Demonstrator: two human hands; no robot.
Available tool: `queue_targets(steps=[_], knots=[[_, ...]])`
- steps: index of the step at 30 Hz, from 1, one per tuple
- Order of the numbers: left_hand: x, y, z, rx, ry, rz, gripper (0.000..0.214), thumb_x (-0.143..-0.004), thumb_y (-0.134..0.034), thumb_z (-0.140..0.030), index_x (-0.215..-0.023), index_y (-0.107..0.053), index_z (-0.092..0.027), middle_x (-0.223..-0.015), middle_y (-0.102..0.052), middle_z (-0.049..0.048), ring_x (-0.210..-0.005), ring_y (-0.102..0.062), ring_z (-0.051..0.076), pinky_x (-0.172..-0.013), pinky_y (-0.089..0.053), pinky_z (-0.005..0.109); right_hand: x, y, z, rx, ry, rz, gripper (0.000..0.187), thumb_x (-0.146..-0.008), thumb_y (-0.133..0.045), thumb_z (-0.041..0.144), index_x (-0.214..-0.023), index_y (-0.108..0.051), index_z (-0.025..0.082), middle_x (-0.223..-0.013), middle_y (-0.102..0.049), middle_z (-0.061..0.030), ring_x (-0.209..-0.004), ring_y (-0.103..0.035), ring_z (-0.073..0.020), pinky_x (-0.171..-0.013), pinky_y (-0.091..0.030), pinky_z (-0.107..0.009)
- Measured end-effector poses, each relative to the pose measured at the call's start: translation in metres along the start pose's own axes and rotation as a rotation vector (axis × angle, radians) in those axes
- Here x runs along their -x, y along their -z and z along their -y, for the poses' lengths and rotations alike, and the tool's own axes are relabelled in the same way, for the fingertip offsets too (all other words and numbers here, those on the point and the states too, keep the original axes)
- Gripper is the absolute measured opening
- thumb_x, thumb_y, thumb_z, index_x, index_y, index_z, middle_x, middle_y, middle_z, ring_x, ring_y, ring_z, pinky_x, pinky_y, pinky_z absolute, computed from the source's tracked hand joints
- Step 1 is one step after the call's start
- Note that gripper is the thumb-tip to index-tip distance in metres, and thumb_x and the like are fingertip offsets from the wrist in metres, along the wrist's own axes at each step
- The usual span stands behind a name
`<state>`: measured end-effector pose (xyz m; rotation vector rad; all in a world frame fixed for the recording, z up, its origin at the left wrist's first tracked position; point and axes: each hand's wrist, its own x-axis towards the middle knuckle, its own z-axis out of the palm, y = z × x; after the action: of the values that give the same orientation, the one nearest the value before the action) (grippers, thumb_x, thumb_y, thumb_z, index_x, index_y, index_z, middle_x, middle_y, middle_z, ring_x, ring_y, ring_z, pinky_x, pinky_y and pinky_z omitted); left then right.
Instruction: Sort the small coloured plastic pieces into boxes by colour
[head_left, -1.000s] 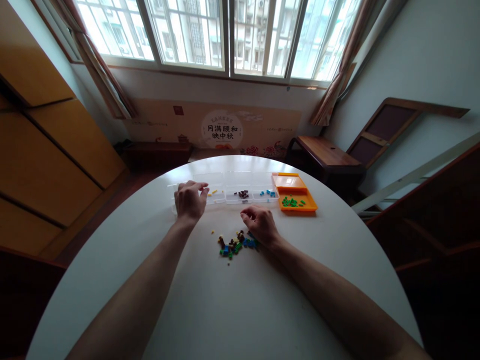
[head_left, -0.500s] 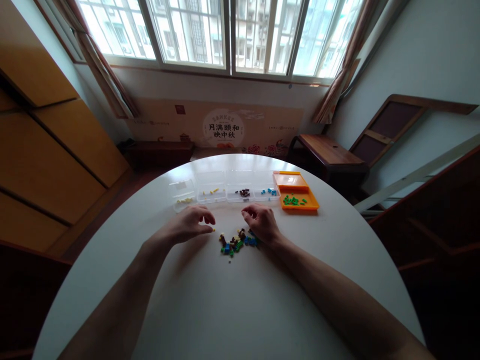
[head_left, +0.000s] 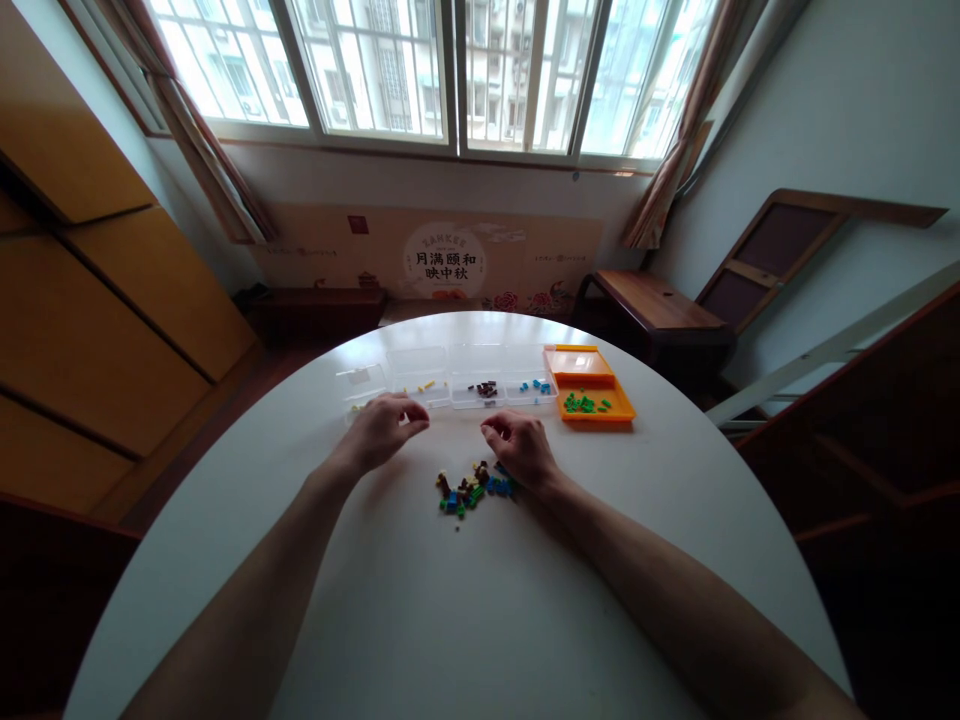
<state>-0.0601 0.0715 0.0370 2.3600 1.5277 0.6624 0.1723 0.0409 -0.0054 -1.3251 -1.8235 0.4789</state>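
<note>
My left hand (head_left: 382,430) hovers just in front of the leftmost clear box (head_left: 358,380), thumb and fingers pinched together. What they pinch is too small to see. My right hand (head_left: 521,450) rests on the white round table (head_left: 465,600), fingers curled in, touching the right side of a small pile of mixed coloured pieces (head_left: 471,490). A row of clear boxes (head_left: 450,362) holds yellow, brown and blue pieces apart. An orange box (head_left: 611,412) at the row's right end holds green pieces (head_left: 586,404).
Beyond the table stand a window, curtains, a low dark wooden bench (head_left: 652,310) at the right and wooden cabinets (head_left: 97,320) at the left. A slanted white rail (head_left: 825,350) runs along the right side.
My left hand came back from the clear boxes to a lone yellow piece left of the pile, pinched it, and rose towards the boxes; that piece is gone from the table. My right hand stayed put.
</note>
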Motion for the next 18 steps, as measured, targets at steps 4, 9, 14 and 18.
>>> queue_targets(steps=[4,9,14,18], knots=[[-0.023,-0.002,0.007,-0.138,0.118,-0.313,0.016,-0.079,-0.061,-0.031,-0.080,-0.073,-0.021,-0.082,-0.068,0.0059,-0.084,-0.060,0.023,-0.079,-0.046,0.036,0.000,0.001,0.000,-0.005,0.011,0.000,0.015,-0.083,-0.057,0.023,-0.081,-0.072,0.019,-0.074,-0.068,-0.0012,-0.067,-0.058,-0.0138,-0.067,-0.042,-0.023],[-0.029,-0.008,0.012,-0.060,0.069,-0.487,0.025,-0.084,-0.050,-0.026,-0.091,-0.074,-0.018,-0.085,-0.070,0.0068,-0.078,-0.060,0.020,-0.082,-0.048,0.035,-0.001,0.001,0.000,-0.006,0.012,0.010,0.016,-0.083,-0.057,0.022,-0.080,-0.072,0.020,-0.075,-0.068,-0.0010,-0.067,-0.058,-0.0135,-0.068,-0.043,-0.023],[-0.011,-0.005,0.005,0.150,0.003,-0.187,0.020,-0.078,-0.057,-0.030,-0.084,-0.072,-0.019,-0.081,-0.070,0.0042,-0.069,-0.059,0.015,-0.069,-0.049,0.028,-0.002,-0.001,-0.001,0.000,0.003,0.012,0.015,-0.083,-0.057,0.023,-0.081,-0.072,0.020,-0.075,-0.069,-0.0009,-0.068,-0.058,-0.0139,-0.068,-0.043,-0.024],[0.004,0.001,-0.011,0.260,-0.065,0.351,0.014,-0.070,-0.062,-0.026,-0.078,-0.071,-0.020,-0.072,-0.068,0.0007,-0.065,-0.057,0.013,-0.060,-0.045,0.023,-0.001,-0.001,-0.002,0.000,0.006,0.013,0.016,-0.083,-0.056,0.024,-0.081,-0.072,0.020,-0.075,-0.068,-0.0009,-0.067,-0.058,-0.0137,-0.067,-0.043,-0.024]])
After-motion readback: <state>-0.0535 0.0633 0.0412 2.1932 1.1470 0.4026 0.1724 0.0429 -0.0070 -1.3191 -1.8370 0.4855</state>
